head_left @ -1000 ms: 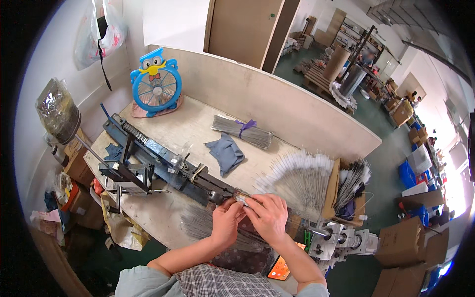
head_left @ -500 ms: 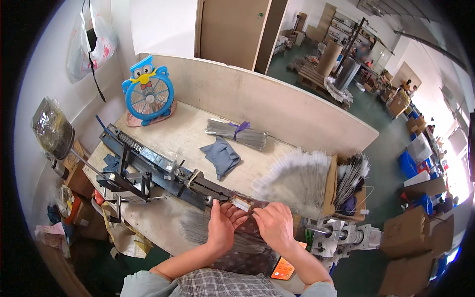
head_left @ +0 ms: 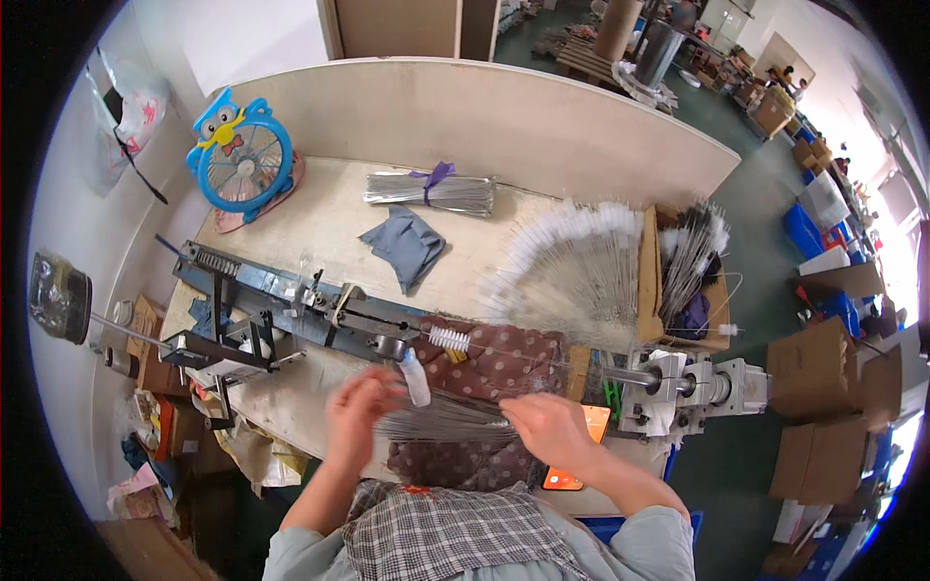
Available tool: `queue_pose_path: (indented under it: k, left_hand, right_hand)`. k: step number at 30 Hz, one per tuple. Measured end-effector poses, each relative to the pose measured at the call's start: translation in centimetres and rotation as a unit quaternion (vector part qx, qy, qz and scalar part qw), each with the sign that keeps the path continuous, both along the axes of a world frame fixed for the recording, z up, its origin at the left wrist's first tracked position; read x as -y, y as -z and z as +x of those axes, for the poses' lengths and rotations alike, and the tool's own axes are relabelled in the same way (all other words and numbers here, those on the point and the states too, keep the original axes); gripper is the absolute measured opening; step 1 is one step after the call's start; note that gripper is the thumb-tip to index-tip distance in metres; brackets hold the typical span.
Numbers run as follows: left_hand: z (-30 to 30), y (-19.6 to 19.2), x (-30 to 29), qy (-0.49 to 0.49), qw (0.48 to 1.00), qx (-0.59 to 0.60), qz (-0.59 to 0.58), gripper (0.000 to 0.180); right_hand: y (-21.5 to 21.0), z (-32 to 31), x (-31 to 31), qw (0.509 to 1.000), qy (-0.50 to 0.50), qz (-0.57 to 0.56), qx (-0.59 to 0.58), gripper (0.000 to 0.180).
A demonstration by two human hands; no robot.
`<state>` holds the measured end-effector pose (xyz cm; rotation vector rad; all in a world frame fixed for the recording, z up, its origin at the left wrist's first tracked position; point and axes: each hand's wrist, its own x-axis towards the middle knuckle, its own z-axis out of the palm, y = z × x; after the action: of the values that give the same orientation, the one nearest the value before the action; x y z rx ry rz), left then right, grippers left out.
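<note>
My left hand is blurred, fingers bent beside a white cylindrical piece; I cannot tell whether they touch it. At the wires' right ends is my right hand, fingertips pressed together; whatever they hold is too small to make out. Between my hands lies a bundle of thin metal wires on a brown polka-dot cloth. Just beyond, a white spiral brush sits at the right end of a long metal jig. From it a thin wire seems to run right toward a spindle machine.
Twisted-wire brushes fan out at the back right beside a cardboard box of more. A tied wire bundle, a grey cloth and a blue fan stand farther back. A lit phone lies beside my right forearm.
My hands were close together at a white brush; now they are farther apart and nearer me. The brush shows uncovered at the jig's end. The head view has shifted.
</note>
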<state>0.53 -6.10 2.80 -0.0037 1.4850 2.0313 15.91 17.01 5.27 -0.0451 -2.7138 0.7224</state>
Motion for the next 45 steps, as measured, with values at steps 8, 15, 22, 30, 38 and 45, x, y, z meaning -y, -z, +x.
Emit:
queue_pose_path:
  k: [8, 15, 22, 30, 38, 45]
  left_hand:
    - [-8.8, 7.0, 21.8, -0.520, 0.849, 0.089, 0.029, 0.031]
    - [-9.8, 6.6, 22.7, -0.568, 0.823, 0.014, -0.022, 0.032]
    - [-1.2, 5.9, 11.8, -0.284, 0.955, 0.027, -0.080, 0.031]
    - [0.7, 7.1, 12.8, 0.001, 0.659, -0.473, -0.585, 0.066]
    - [-0.6, 3.9, 8.6, -0.060, 0.743, -0.501, -0.440, 0.030]
    - [2.1, 2.5, -3.0, 0.037, 0.999, -0.032, -0.009, 0.037]
  right_hand:
    - [3.2, 0.2, 1.0, 0.983, -0.019, 0.064, 0.169, 0.013]
    - [-0.2, 0.5, 0.6, 0.979, 0.019, 0.011, 0.204, 0.012]
    - [-0.2, 0.9, 0.3, 0.985, 0.036, 0.001, 0.171, 0.009]
    - [0.2, 1.7, 0.0, 0.989, 0.006, -0.008, 0.148, 0.012]
    - [-0.9, 2.8, -1.3, 0.987, 0.011, 0.063, 0.147, 0.019]
    - [0.4, 2.8, -0.9, 0.977, 0.023, 0.070, 0.198, 0.015]
